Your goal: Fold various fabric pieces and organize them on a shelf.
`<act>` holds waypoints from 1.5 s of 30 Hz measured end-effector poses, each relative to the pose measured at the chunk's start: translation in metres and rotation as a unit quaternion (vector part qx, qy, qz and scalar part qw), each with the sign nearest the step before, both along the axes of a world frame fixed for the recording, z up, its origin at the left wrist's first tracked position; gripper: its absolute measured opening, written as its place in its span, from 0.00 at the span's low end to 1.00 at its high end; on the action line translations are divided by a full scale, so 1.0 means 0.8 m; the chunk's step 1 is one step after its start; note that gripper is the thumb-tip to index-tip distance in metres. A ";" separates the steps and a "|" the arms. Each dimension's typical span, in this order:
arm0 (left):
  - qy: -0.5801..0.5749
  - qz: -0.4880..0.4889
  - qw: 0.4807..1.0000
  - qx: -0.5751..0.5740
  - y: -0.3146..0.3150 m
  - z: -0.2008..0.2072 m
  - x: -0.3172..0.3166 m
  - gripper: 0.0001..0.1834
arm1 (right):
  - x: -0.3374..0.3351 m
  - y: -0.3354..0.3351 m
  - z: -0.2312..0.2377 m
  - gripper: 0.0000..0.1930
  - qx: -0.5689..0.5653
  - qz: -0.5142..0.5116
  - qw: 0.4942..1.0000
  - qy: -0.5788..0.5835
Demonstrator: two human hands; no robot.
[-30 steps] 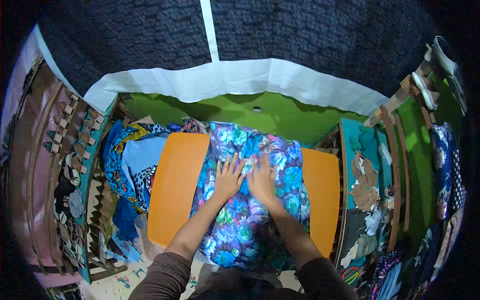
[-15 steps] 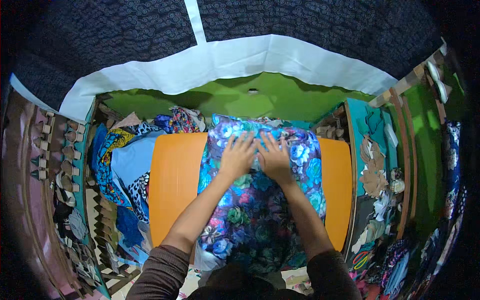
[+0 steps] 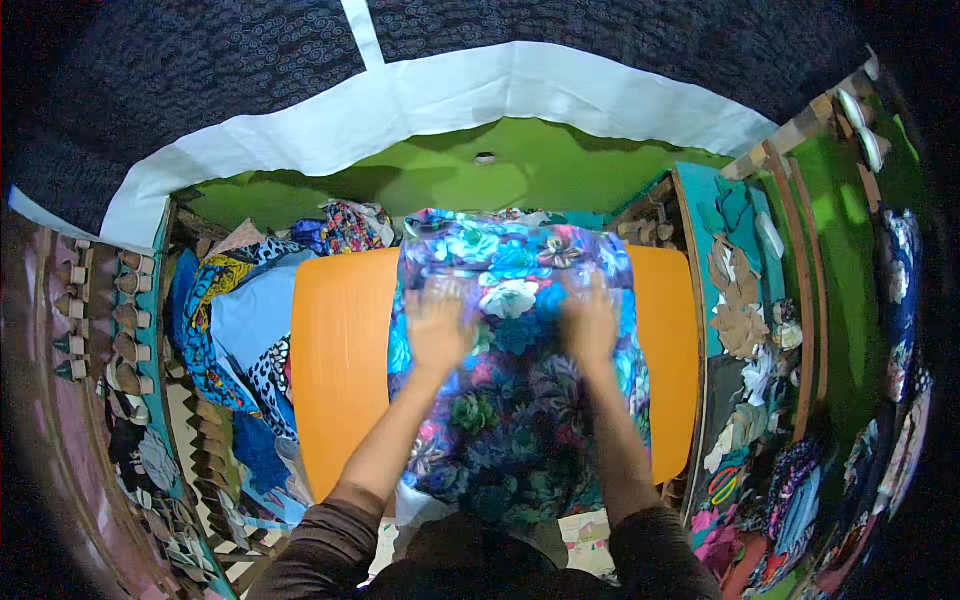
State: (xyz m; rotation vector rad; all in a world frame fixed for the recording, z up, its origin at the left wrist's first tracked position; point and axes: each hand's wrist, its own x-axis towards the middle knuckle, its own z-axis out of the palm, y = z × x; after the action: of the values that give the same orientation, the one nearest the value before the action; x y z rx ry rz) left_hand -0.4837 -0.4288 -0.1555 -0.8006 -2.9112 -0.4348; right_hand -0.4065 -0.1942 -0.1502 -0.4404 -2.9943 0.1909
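Note:
A shiny floral fabric (image 3: 510, 370) in blue, purple and white drapes over the middle of an orange tabletop (image 3: 342, 370) and hangs toward me. My left hand (image 3: 440, 325) lies flat over the left part of the cloth, its stretched fingers blurred by motion. Level with it, on the right part, my right hand (image 3: 590, 325) also has its fingers extended and smeared. A gap of cloth separates the two hands, and neither grips anything I can see.
Left of the table lies a heap of patterned and blue fabrics (image 3: 245, 320). Shoe-shaped pieces line a rack (image 3: 130, 320) farther left. On the right, a teal shelf (image 3: 700, 215) holds brown scraps, with scissors (image 3: 723, 487) below. Dark cloth with a white border (image 3: 450, 90) hangs overhead.
My hands were close together near the fabric's far end. They have moved apart sideways and slightly toward me across the cloth. The view has shifted a little.

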 end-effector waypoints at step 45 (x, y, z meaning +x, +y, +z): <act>-0.005 0.101 0.991 -0.087 -0.119 0.021 0.346 0.28 | 0.336 -0.063 0.006 0.23 0.028 -0.018 0.999 0.019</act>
State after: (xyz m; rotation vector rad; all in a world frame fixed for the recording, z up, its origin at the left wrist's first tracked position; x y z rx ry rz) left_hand -0.2066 -0.5243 -0.1391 -0.5135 -3.0302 -0.1704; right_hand -0.1377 -0.2449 -0.1452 -0.4792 -2.9443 0.1119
